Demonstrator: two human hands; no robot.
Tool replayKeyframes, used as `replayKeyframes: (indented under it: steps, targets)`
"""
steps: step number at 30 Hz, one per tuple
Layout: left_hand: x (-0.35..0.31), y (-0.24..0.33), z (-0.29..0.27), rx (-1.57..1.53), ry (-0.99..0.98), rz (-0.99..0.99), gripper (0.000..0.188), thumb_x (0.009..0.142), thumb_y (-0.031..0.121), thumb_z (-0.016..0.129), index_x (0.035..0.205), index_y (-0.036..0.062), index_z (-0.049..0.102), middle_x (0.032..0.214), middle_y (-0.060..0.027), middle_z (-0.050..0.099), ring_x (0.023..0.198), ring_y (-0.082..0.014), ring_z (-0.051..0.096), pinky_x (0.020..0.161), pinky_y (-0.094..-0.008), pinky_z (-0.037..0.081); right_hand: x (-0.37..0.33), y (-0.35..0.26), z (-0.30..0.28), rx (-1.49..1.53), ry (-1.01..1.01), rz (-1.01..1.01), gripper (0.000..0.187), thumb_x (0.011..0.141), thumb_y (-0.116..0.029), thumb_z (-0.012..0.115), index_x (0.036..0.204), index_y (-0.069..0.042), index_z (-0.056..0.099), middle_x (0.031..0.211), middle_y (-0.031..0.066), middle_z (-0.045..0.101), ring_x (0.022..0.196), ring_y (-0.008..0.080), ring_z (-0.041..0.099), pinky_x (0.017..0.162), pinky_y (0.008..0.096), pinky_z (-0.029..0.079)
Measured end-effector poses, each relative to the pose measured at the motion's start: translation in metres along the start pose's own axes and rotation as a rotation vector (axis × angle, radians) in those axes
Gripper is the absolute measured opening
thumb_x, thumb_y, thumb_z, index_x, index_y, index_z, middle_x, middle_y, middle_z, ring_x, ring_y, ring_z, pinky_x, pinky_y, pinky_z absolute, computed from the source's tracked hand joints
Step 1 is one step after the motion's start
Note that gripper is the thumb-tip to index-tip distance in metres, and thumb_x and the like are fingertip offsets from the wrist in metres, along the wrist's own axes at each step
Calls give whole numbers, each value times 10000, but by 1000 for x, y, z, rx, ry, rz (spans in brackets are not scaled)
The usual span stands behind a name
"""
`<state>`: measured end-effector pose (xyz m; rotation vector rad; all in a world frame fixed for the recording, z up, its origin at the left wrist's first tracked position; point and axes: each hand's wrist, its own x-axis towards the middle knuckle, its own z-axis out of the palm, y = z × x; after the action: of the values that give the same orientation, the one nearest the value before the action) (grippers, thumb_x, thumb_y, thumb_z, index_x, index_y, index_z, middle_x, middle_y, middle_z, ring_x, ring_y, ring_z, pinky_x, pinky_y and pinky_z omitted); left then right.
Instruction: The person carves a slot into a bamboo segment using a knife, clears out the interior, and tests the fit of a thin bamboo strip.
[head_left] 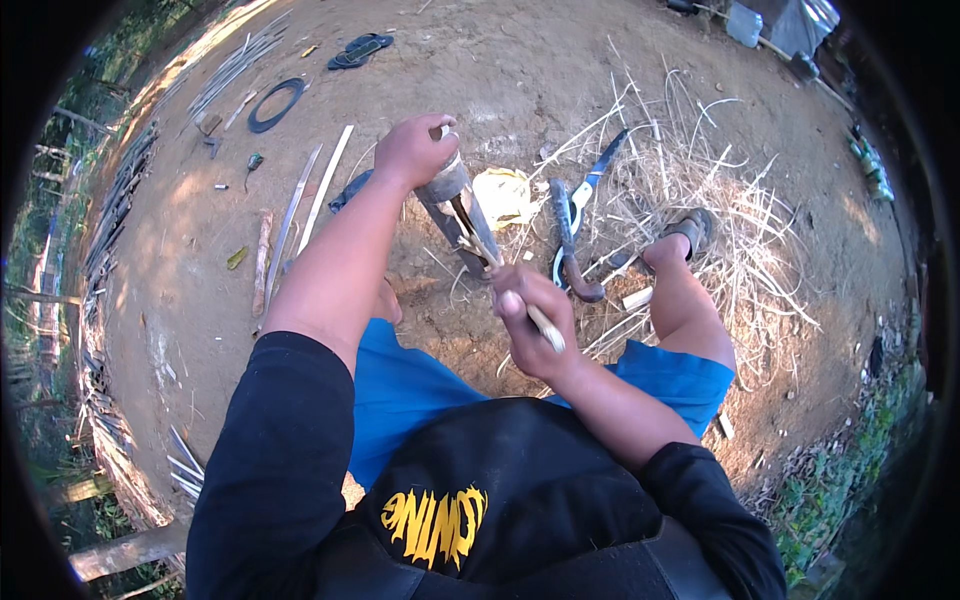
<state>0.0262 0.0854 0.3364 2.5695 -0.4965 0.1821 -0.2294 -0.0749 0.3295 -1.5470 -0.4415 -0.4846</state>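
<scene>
My left hand [412, 152] is closed at the upper end of a grey, tube-like piece [445, 185] with a dark slit down its side. Something small and pale shows by the thumb. Lower down, my right hand [535, 315] is wrapped round a pale wooden stick [545, 330]. The stick's splintered-looking upper part reaches to the slit of the grey piece; whether it goes inside I cannot tell. To the right of the grey piece lie a saw [590, 185] with a blue and white handle and a dark tool with a curved brown handle [583, 286].
Thin pale shavings [740, 225] cover the dirt around my right foot [690, 235]. On the left lie long strips [325, 190], a brown stick [262, 260] and a black coil [277, 105]. Dark sandals [360, 50] lie farther off. A pale yellowish object [503, 196] sits beyond the grey piece.
</scene>
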Motion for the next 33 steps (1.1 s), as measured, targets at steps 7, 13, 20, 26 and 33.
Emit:
replayKeyframes:
  steps: [7, 13, 20, 26, 33]
  targets:
    - [3, 32, -4, 17, -127, -48, 433, 840, 428, 652, 1195, 198, 748, 1334, -98, 676, 1242, -317, 620, 1047, -422, 488, -39, -21, -16, 5, 25, 39, 229, 1039, -151, 572, 859, -11, 586, 811, 104, 581, 946, 297, 651, 963, 448, 498]
    - [-9, 26, 9, 67, 52, 150, 426, 814, 403, 645, 1170, 196, 756, 1208, -58, 722, 1155, -280, 650, 980, -417, 528, -29, -12, -33, -29, 48, 102, 270, 1063, -188, 541, 868, -11, 601, 846, 99, 641, 836, 214, 637, 822, 360, 517]
    - [-28, 48, 12, 71, -18, 456, 347, 827, 325, 688, 1118, 148, 756, 1240, -44, 713, 1186, -280, 634, 1007, -407, 520, 102, 17, -19, 92, 70, 387, 320, 1060, -290, 571, 860, -41, 593, 736, 18, 579, 675, 108, 574, 652, 291, 477]
    - [-17, 1, 5, 61, 19, 109, 380, 832, 364, 673, 1165, 199, 753, 1214, -80, 720, 1147, -321, 652, 971, -440, 525, 103, 11, -2, 86, 61, 428, 359, 1047, -315, 593, 814, -43, 618, 676, -6, 538, 655, 101, 491, 628, 310, 431]
    - [6, 8, -3, -35, -62, -124, 426, 802, 419, 661, 1173, 230, 752, 1073, -130, 748, 1025, -332, 701, 889, -426, 544, -40, -10, -15, -30, -60, -30, 233, 1032, -160, 536, 851, -14, 545, 828, 95, 558, 830, 274, 596, 949, 462, 488]
